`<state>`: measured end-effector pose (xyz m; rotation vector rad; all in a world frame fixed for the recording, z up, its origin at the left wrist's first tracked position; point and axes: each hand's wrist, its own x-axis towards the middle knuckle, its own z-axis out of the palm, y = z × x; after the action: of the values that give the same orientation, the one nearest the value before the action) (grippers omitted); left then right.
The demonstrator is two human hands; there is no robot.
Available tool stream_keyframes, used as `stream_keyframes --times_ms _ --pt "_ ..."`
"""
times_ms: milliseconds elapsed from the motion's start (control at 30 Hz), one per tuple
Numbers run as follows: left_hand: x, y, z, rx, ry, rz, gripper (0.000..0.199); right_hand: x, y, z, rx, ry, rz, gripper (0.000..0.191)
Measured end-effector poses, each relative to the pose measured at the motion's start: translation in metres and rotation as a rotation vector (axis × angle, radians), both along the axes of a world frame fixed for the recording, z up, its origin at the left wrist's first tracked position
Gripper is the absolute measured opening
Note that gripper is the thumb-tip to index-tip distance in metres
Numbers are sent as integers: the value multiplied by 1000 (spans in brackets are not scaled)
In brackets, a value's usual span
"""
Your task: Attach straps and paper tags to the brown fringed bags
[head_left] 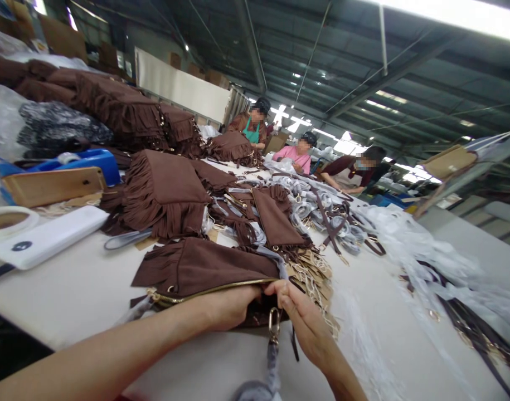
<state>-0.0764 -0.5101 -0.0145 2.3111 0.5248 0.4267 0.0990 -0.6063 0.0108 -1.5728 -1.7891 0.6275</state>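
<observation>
A brown fringed handbag (pixel 213 264) lies on the white table in front of me, its brass zipper (pixel 225 287) open toward me. My left hand (pixel 233 306) reaches into the zip opening, its fingers hidden inside the bag. At the right end of the opening, my right hand (pixel 299 306) has its thumb and fingers closed on the bag's edge. Just below the opening hangs a gold clasp (pixel 273 323) on a strap (pixel 272 362) wrapped in grey film, close beside my right hand.
More brown fringed bags (pixel 171 178) lie beyond, with a pile (pixel 112 106) at the back left. Tags with strings (pixel 311 275) sit right of the bag. Wrapped straps (pixel 342 228), clear plastic (pixel 422 239), a blue tape dispenser (pixel 91 167) and a white device (pixel 49 236) surround it. Several people work farther back.
</observation>
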Motion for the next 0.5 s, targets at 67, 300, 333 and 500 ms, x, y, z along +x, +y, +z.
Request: stream_keyframes --times_ms 67,300,333,500 --pt "4 3 -3 -44 -37 24 44 1 3 1 7 7 7 30" --pt "15 7 -7 -174 -32 73 43 9 13 8 -6 59 22 33" --pt "18 9 -8 -192 -39 82 45 10 15 9 -10 73 14 33" --pt "41 18 -20 -390 -159 142 38 13 19 4 -57 192 -4 36"
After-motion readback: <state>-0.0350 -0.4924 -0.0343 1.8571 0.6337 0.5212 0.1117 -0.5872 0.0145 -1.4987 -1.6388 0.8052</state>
